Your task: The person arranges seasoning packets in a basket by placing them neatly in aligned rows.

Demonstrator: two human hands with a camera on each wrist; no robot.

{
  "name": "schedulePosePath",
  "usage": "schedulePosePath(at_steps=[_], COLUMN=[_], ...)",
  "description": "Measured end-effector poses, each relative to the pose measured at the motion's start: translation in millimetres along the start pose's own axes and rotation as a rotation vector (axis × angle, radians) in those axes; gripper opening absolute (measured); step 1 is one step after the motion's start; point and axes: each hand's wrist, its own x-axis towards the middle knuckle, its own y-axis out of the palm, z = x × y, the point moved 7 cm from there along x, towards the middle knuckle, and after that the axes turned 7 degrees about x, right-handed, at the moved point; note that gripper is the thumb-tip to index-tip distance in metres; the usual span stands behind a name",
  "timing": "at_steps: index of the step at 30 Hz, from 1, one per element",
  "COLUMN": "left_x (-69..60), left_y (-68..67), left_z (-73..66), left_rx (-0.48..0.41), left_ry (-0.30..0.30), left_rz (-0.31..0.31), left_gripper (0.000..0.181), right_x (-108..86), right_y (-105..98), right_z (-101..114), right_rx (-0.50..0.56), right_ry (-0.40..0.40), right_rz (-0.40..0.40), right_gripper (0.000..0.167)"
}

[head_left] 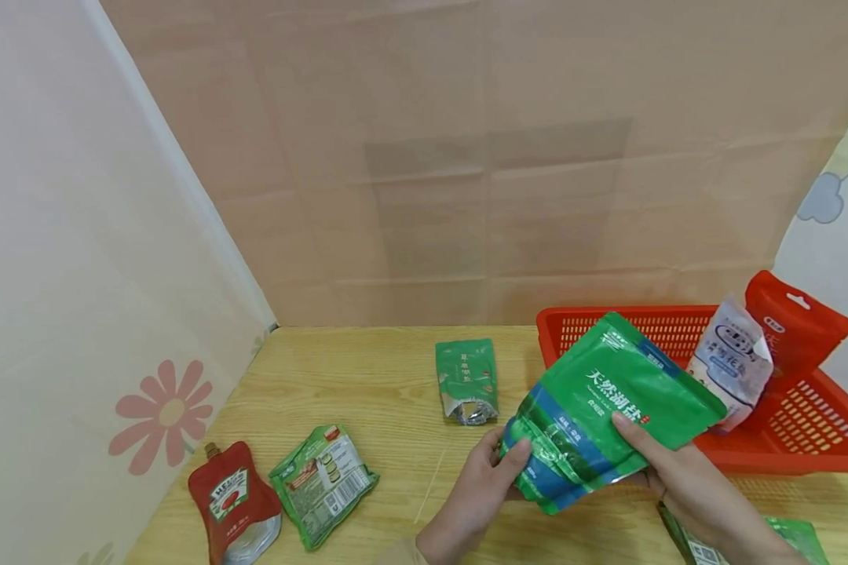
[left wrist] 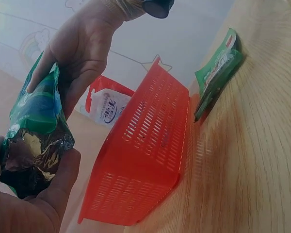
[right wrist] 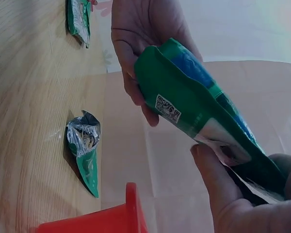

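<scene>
A green and blue pouch (head_left: 579,424) is held up in both hands over the table, its printed front facing the head camera. The left hand (head_left: 477,486) grips its lower left corner, thumb on the front. On the pouch's right side the right hand (head_left: 685,479) pinches it, thumb on the front and fingers behind. The left wrist view shows the pouch's crinkled foil bottom (left wrist: 36,155) between the left thumb and fingers. In the right wrist view, the back of the pouch (right wrist: 184,104) carries a QR code.
A red basket (head_left: 770,463) at the right holds a white bag (head_left: 731,357) and a red pouch (head_left: 798,329). A small green packet (head_left: 466,377) lies at the table's back. Left are a red ketchup pouch (head_left: 229,498) and a green packet (head_left: 325,482); more green packaging (head_left: 798,537) lies front right.
</scene>
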Motion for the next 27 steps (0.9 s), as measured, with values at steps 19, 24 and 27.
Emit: schedulePosePath(at_steps=[19, 24, 27], left_x=[11.0, 7.1, 1.8], left_y=[-5.3, -2.6, 1.4], left_z=[3.5, -2.1, -10.3], left_rx=[0.232, 0.399, 0.590], left_ry=[0.001, 0.002, 0.046], left_rz=[-0.027, -0.055, -0.109], left_gripper=[0.076, 0.084, 0.087], right_x=[-7.8, -8.4, -9.2], right_y=[11, 10, 9], right_z=[-14, -13, -12], right_rx=[-0.009, -0.016, -0.026], right_ry=[0.059, 0.068, 0.059], right_rz=[-0.086, -0.108, -0.126], right_gripper=[0.033, 0.037, 0.041])
